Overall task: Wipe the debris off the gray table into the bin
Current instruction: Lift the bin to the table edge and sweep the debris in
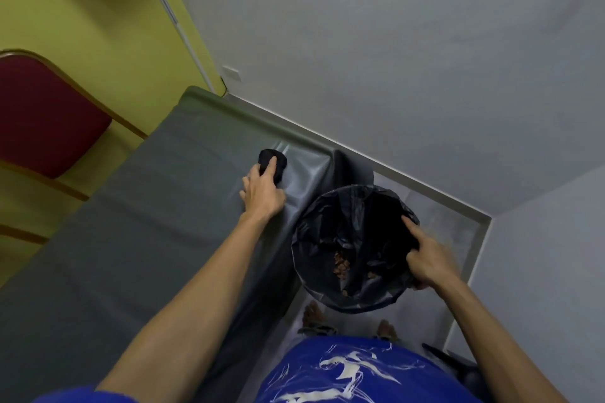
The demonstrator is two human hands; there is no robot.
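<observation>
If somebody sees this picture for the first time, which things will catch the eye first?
First the left hand, which holds a bunched black cloth on the gray table near its far corner. Then the right hand, gripping the rim of the black-lined bin beside the table; brown debris lies at its bottom.
</observation>
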